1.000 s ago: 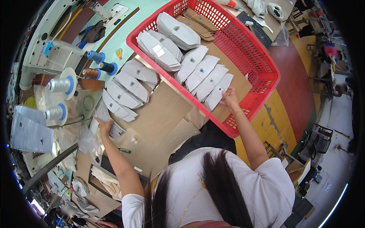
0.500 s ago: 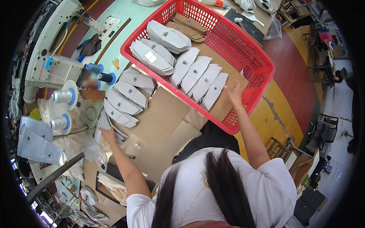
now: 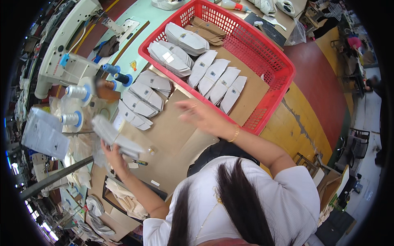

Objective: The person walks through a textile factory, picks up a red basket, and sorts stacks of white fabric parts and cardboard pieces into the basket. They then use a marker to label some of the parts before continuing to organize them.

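My left hand (image 3: 115, 159) is closed around a banded bundle of light grey cut pieces (image 3: 115, 137), lifted and slightly blurred, at the left of the brown work surface (image 3: 174, 135). Fingers stretched out and smeared by motion, my right hand (image 3: 202, 118) passes over that surface with nothing in it. Between the two hands and the red basket (image 3: 280, 91), more banded grey bundles (image 3: 142, 97) lie in a row. Inside the basket, similar bundles (image 3: 214, 78) rest on a cardboard sheet (image 3: 253, 93), with brown banded pieces (image 3: 205, 32) at the far end.
Thread cones (image 3: 76, 92) stand at the left beside a white sewing machine (image 3: 61, 69). A dark bar (image 3: 57, 177) crosses the lower left, near clear plastic bags (image 3: 76, 149). A pen (image 3: 140, 162) lies close to my left hand. Shoes (image 3: 266, 7) sit beyond the basket.
My left hand has raised the grey bundle off the surface. My right hand has left the basket and swung left over the work surface.
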Motion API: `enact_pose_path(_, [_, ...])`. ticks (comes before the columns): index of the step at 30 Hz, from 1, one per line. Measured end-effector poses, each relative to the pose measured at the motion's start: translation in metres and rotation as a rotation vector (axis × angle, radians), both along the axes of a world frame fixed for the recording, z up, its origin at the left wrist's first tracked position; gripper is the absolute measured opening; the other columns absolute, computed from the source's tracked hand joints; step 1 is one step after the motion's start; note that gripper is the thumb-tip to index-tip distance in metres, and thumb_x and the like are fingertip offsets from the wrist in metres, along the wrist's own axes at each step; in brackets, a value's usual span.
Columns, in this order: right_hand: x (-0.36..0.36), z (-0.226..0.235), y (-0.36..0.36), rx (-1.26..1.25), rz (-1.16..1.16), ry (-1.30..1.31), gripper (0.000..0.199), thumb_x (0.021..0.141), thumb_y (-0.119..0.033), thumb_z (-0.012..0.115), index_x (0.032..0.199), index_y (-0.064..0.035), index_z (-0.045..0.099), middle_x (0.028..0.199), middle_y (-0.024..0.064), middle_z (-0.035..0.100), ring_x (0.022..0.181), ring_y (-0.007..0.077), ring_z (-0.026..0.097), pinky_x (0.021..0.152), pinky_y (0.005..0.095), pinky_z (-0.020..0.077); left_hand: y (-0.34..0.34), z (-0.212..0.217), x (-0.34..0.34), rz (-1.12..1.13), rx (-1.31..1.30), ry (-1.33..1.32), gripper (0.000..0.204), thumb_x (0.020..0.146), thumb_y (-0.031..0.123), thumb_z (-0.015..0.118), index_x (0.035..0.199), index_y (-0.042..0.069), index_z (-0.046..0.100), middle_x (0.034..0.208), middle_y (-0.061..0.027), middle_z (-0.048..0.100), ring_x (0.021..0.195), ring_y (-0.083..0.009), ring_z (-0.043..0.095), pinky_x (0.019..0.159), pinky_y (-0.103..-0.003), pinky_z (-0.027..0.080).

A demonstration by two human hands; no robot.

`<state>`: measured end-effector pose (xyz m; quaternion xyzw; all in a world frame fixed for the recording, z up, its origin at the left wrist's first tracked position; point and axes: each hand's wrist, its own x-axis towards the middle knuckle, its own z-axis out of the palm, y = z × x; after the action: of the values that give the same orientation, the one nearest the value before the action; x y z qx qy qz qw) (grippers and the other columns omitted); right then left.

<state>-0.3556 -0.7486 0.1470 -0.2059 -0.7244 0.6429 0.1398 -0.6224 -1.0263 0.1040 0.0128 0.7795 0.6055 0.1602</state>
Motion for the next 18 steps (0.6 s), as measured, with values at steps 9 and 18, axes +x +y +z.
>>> enact_pose_path(9, [-0.024, 0.067, 0.016, -0.339, -0.185, 0.596, 0.09, 0.084, -0.041, 0.071, 0.145, -0.0014, 0.018, 0.139, 0.0142, 0.04, 0.126, 0.0251, 0.045, 0.105, 0.0339, 0.0366, 0.168, 0.123, 0.169, -0.646, -0.029, 0.796, 0.09, 0.068, 0.005, 0.073, 0.146, 0.002, 0.028, 0.146, -0.0187, 0.036, 0.125, -0.0323, 0.042, 0.105, -0.04, 0.032])
enact_pose_path(18, [0.042, 0.025, 0.033, -1.104, -0.403, 0.408, 0.055, 0.098, -0.048, 0.042, 0.133, -0.0057, 0.047, 0.122, 0.0124, 0.059, 0.111, 0.021, 0.058, 0.093, 0.0346, 0.0489, 0.192, 0.08, 0.196, -0.668, 0.547, -0.242, 0.101, 0.079, 0.064, 0.06, 0.15, 0.007, 0.015, 0.148, -0.0157, 0.031, 0.132, -0.0268, 0.036, 0.108, -0.04, 0.029])
